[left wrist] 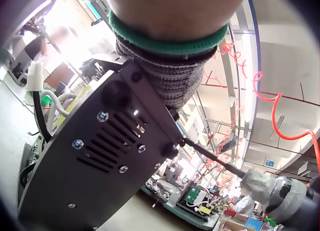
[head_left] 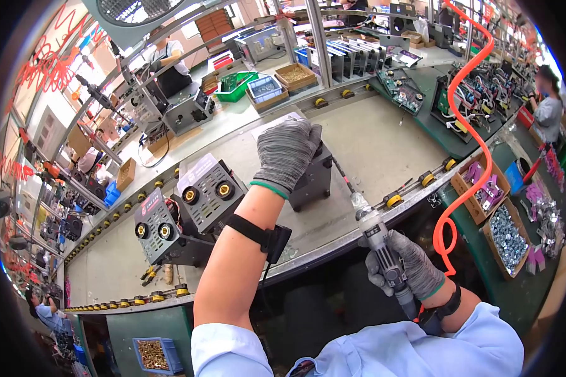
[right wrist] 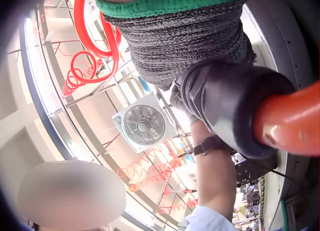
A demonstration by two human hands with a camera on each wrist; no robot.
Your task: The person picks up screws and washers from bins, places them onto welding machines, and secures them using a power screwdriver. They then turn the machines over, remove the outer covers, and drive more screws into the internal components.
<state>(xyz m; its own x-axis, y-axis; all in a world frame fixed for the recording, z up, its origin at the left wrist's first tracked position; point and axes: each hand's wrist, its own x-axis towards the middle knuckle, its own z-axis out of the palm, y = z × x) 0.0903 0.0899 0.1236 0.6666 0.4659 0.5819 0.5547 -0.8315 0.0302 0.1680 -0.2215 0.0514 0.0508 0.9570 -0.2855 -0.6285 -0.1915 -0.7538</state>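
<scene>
Gripping a screwdriver (head_left: pixel 378 235), right fingers (head_left: pixel 377 277) point it at the casing (head_left: pixel 314 182).

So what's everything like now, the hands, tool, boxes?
Left gloved hand: gripping the dark metal case.
Dark metal case: held at its top.
Right gloved hand: gripping the power screwdriver.
Power screwdriver: bit at the dark case; spinning unclear.
Red air hose: looped.
Two vented cases: standing, unheld.
Cardboard box: open, holding silvery hardware.
Blue bin: open, holding brassy hardware.
</scene>
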